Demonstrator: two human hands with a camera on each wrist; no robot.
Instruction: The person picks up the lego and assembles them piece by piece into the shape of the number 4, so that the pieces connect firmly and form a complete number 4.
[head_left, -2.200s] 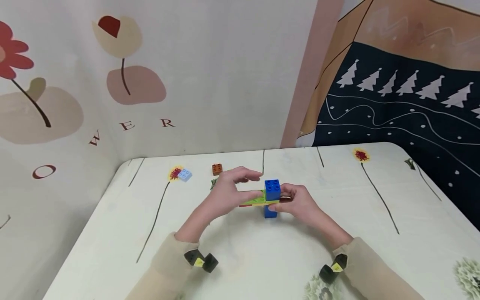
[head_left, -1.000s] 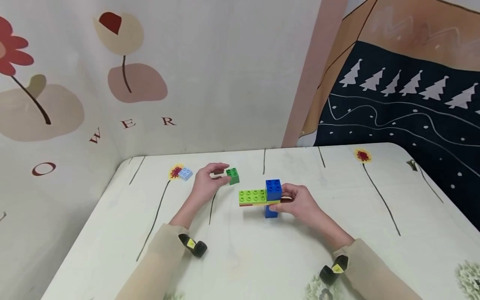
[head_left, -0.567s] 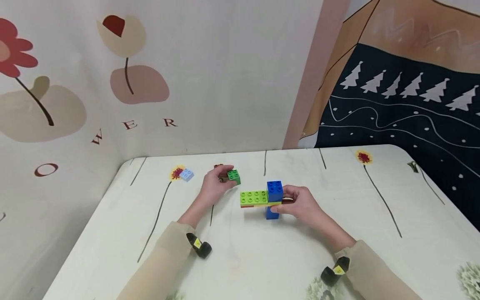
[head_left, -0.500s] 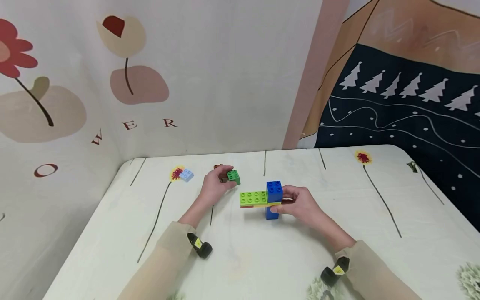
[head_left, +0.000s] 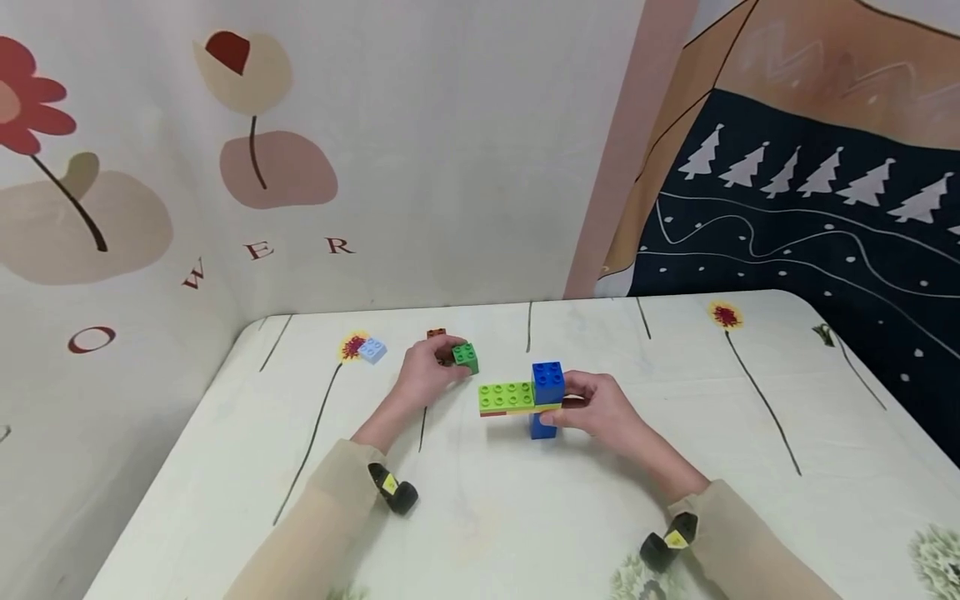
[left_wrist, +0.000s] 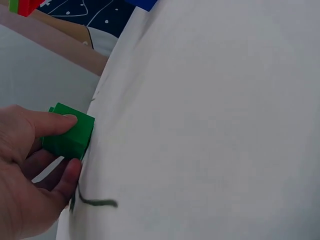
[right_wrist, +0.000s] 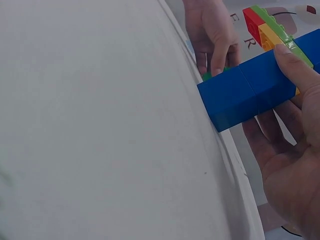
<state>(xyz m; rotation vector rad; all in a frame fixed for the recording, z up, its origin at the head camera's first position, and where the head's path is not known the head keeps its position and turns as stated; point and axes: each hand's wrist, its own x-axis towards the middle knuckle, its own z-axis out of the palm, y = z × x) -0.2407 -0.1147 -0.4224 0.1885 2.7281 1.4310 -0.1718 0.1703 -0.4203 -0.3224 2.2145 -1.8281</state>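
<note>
Left hand (head_left: 427, 372) had moved from the toy-brick assembly (head_left: 506, 395) to the green four-stud brick (head_left: 466, 357), pinching it. Right hand (head_left: 606, 406) gripped the assembly's upright blue column (head_left: 549, 385).

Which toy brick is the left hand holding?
The green toy brick, pinched by the left hand; the light-blue brick and brown brick lie unheld.
</note>
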